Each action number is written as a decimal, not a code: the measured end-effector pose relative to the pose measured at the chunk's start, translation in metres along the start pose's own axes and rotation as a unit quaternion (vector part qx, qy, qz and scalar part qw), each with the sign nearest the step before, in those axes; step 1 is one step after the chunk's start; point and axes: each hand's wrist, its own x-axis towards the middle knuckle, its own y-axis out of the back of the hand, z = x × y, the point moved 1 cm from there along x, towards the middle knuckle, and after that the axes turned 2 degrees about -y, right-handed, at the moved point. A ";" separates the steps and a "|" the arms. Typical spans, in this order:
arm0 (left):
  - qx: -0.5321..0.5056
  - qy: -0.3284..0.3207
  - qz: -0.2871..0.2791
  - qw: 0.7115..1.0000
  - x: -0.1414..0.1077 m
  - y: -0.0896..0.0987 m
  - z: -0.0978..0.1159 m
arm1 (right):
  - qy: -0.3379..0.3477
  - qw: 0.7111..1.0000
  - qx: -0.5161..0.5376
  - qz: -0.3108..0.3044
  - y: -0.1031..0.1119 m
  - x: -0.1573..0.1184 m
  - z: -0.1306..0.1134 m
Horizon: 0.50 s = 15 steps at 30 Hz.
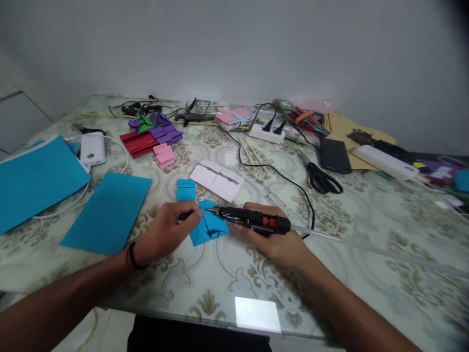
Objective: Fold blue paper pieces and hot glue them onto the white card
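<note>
One folded blue paper (200, 234) lies on the bench (183, 283), its edge seemingly pinched by the left hand (170, 230)'s fingers, while the right hand (273, 244) grasps a glue gun (252, 218) angled over it, so gluing appears underway, next calling for steady nozzle aim.

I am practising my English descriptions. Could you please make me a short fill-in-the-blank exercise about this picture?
1. The glue gun is in the person's ____ hand.
2. The folded paper nearest the gun's tip is coloured ____.
3. The scissors have ____ handles.

Missing words: right; blue; black.
</note>
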 end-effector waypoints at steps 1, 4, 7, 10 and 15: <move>0.001 0.000 -0.001 1.000 0.000 0.000 0.000 | 0.002 1.000 -0.003 0.003 0.000 0.000 0.000; 0.003 0.001 -0.004 1.000 0.001 -0.001 0.000 | 0.005 1.000 -0.014 0.011 0.001 0.000 0.001; 0.004 0.002 -0.003 1.000 0.001 -0.001 0.000 | 0.000 0.999 -0.027 0.017 0.001 -0.001 0.001; -0.001 0.003 -0.004 1.000 0.000 -0.001 0.000 | 0.010 0.999 -0.036 0.015 0.001 0.000 0.000; 0.007 0.004 -0.008 1.000 0.001 -0.001 0.000 | 0.029 0.999 -0.035 0.026 0.001 0.000 0.001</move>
